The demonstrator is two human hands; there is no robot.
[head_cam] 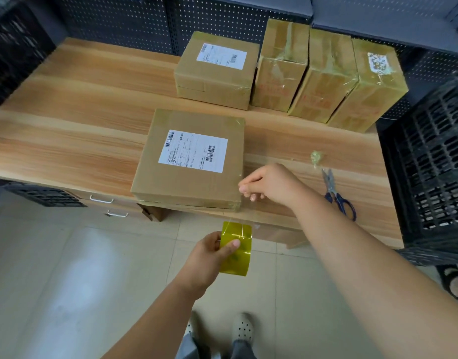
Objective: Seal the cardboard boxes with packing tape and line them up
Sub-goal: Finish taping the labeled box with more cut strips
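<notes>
Head view: left hand (207, 257) grips tape roll (238, 264); right hand (272, 185) pinches its end beside the box (186, 183).

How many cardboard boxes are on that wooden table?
5. A flat brown cardboard box with a white label lies at the front edge. A second labelled box sits behind it. Right of that stand three tape-wrapped boxes in a row. None seems hidden.

Table (67, 104): light wood-grain top.
Scissors (335, 193): blue handles, lying flat near the table's right end, blades pointing toward the back.
Crate (430, 164): black plastic lattice, just beside the table's right end.
Drawers (103, 203): two, under the front left, white handles.
Back panel (114, 19): dark perforated sheet.
Floor (67, 268): pale glossy tiles.
</notes>
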